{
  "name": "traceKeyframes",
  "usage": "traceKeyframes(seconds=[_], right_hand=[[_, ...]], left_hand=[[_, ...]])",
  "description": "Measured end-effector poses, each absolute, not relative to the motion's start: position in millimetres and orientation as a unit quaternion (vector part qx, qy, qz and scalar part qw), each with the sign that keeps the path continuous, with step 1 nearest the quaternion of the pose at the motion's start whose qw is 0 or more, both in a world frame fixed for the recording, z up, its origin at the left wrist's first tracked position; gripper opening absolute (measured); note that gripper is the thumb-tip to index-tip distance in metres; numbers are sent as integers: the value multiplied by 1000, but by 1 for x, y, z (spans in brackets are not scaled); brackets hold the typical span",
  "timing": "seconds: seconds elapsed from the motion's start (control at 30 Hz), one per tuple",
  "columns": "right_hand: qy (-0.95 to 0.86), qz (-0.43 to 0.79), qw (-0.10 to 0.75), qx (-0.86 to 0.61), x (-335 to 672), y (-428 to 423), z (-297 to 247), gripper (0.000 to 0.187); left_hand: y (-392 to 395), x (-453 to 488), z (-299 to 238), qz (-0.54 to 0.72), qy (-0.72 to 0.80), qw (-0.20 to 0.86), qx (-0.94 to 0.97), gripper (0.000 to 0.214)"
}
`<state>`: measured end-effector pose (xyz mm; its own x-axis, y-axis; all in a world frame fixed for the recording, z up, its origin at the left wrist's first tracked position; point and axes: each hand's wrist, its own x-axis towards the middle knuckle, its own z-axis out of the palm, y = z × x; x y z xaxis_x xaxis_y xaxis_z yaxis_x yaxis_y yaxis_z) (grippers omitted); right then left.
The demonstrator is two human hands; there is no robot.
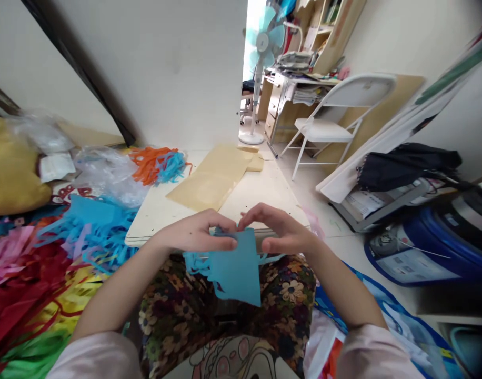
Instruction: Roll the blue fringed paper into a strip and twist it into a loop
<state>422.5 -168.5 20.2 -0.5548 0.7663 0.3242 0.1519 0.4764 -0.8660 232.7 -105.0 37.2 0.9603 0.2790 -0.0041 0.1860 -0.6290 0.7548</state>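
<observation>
Over my lap hangs a piece of blue fringed paper, its flat part facing me and thin cut strips trailing off to the left and a little to the right. My left hand pinches its top edge between thumb and fingers. Just right of it, my right hand is curved, thumb and fingers apart, with the index fingertip near the paper's top edge. Whether that fingertip touches the paper is hard to make out. Beyond my hands, a tan sheet lies on a low white table.
Blue fringed paper and red paper strips are heaped at my left. An orange and blue strip bundle lies by the table's far left corner. A white folding chair, fan and blue bin stand to the right.
</observation>
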Motion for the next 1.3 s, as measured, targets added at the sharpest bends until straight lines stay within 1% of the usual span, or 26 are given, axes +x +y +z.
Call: traceKeyframes(seconds=[0.07,0.17,0.37,0.43,0.53,0.6,0.67,0.77,0.87,0.97,1.03,1.1,1.13,1.17,1.2,1.23,1.27,1.3], right_hand=[[-738,489,367,-285,415,-165,10,39],[-696,579,332,-266,412,-163,-4,34],[-609,681,326,-241,415,-166,-23,28],[-576,712,323,-238,416,-168,-27,33],[-526,755,320,-228,417,-173,-32,45],[-509,764,306,-253,420,-176,-37,46],[-509,753,289,-301,425,-178,-42,40],[-509,720,310,-355,438,-179,-50,34],[-504,702,345,-366,453,-181,-54,35],[-519,706,325,-356,466,-182,-49,36],[-545,716,272,-341,475,-178,-39,42],[-594,704,222,-320,481,-168,-26,52],[-623,680,233,-309,482,-162,-19,54],[-641,647,283,-300,480,-157,-13,55],[-642,619,351,-285,477,-151,-8,55],[-634,607,397,-269,471,-148,-5,55],[-627,616,404,-254,463,-146,-3,57],[-623,639,378,-246,454,-146,-4,58]], left_hand=[[-109,230,39,55,145,385,910,24],[-111,226,39,85,160,368,912,23],[-113,226,34,197,194,304,912,18],[-113,227,32,232,201,284,908,18],[-112,230,30,287,187,278,898,16],[-110,230,29,303,162,310,887,16],[-106,230,27,294,145,375,867,16],[-100,227,19,253,161,510,806,18],[-97,225,6,230,184,660,691,22],[-100,230,-8,196,190,792,547,29],[-104,236,-14,171,191,827,500,33],[-109,241,-17,157,192,833,494,34],[-111,243,-18,149,192,837,491,35],[-113,245,-18,142,193,840,487,35],[-114,247,-17,137,195,842,485,34],[-115,248,-16,133,196,843,482,34],[-115,249,-14,134,199,844,480,33],[-116,250,-13,138,203,844,476,32]])
